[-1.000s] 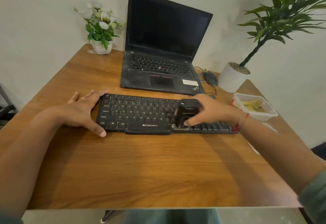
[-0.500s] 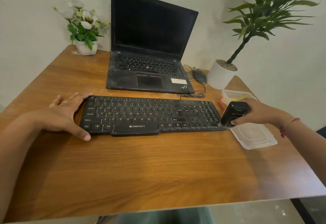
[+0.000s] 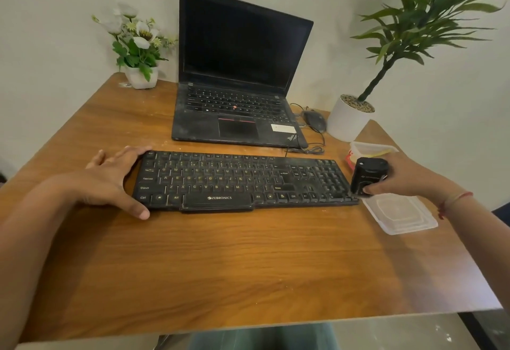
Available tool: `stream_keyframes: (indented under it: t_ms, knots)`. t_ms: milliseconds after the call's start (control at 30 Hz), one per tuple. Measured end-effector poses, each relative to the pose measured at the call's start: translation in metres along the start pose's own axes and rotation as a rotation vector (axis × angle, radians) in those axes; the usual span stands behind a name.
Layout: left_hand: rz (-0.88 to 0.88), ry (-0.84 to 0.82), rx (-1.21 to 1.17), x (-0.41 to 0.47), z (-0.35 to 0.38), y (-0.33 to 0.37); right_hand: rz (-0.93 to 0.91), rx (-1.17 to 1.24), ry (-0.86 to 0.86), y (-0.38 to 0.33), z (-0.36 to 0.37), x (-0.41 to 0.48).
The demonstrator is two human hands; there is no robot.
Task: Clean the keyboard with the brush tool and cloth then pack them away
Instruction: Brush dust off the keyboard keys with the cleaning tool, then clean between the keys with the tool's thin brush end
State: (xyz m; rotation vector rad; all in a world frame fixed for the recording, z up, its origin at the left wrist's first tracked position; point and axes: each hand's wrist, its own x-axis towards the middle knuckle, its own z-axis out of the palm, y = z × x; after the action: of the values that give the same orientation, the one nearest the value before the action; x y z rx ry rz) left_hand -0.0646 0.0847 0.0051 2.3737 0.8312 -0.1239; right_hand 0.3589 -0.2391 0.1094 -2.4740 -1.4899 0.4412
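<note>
Right hand (image 3: 408,178) has moved the brush tool (image 3: 368,175) from mid-keyboard to the right end of the keyboard (image 3: 234,181) over the last second. Thumb and fingers are clamped round the black tool, whose lower end sits at the keyboard's front-right corner. Bristles aren't visible.

Left hand (image 3: 110,181) hasn't moved. It lies flat with the fingers spread, bracing the keyboard's left end, thumb along the front-left corner.

The keyboard lies across the middle of the table (image 3: 220,267), parallel to the front edge. A clear lid (image 3: 400,213) lies near the right edge, just beside the keyboard. The open container (image 3: 369,149) is behind the tool, with something yellow inside, possibly the cloth. The laptop (image 3: 240,73) stands open at the back edge.
</note>
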Motion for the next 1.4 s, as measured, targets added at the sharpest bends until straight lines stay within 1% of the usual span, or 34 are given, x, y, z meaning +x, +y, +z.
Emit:
stream_keyframes:
  t_ms: [67, 167, 200, 300, 400, 433, 467, 533, 633, 767, 900, 1000, 1100, 1200, 1267, 1400]
  knots:
    - [0.007, -0.004, 0.002, 0.0, 0.001, -0.001, -0.021, 0.008, 0.013, -0.006, 0.003, -0.002]
    - [0.005, -0.006, 0.01, 0.001, 0.001, -0.002, -0.035, 0.156, -0.028, -0.016, 0.015, -0.007]
    - [0.006, -0.006, 0.01, 0.001, 0.001, -0.001, -0.032, 0.167, -0.035, -0.014, 0.017, -0.008]
    - [0.007, -0.007, -0.001, -0.001, 0.0, 0.001, 0.005, 0.123, 0.001, -0.009, 0.008, -0.014]
    - [-0.019, -0.011, -0.012, -0.003, 0.0, 0.005, 0.08, -0.103, -0.014, -0.015, -0.002, -0.022]
    - [-0.022, -0.012, -0.015, -0.003, 0.0, 0.007, 0.085, -0.127, 0.009, -0.02, -0.004, -0.024]
    - [-0.022, -0.013, -0.016, -0.004, -0.001, 0.008, 0.066, -0.102, 0.037, -0.027, -0.003, -0.026]
    - [-0.018, -0.013, -0.005, -0.006, -0.001, 0.009, -0.001, 0.085, 0.059, -0.048, 0.003, -0.03]
    - [-0.021, -0.019, 0.013, -0.008, -0.001, 0.008, -0.078, 0.492, 0.062, -0.085, 0.021, -0.036]
    - [-0.044, -0.043, 0.011, -0.012, -0.002, 0.011, -0.039, 0.884, 0.133, -0.129, 0.063, -0.029]
    - [-0.037, -0.032, 0.002, -0.013, -0.002, 0.014, 0.039, 1.148, 0.104, -0.162, 0.103, -0.016]
    - [-0.038, -0.034, -0.025, -0.012, -0.001, 0.013, 0.051, 1.296, 0.088, -0.175, 0.121, -0.016]
    - [-0.038, -0.01, -0.014, -0.008, 0.0, 0.012, 0.069, 1.394, 0.073, -0.182, 0.136, -0.018]
    - [0.013, 0.099, -0.009, -0.005, 0.003, 0.012, 0.102, 1.477, 0.083, -0.185, 0.15, -0.02]
    - [0.046, 0.183, -0.035, -0.005, 0.005, 0.014, 0.113, 1.459, 0.116, -0.184, 0.156, -0.022]
    - [0.112, 0.356, -0.03, -0.005, 0.009, 0.018, 0.034, 1.416, 0.222, -0.187, 0.16, -0.026]
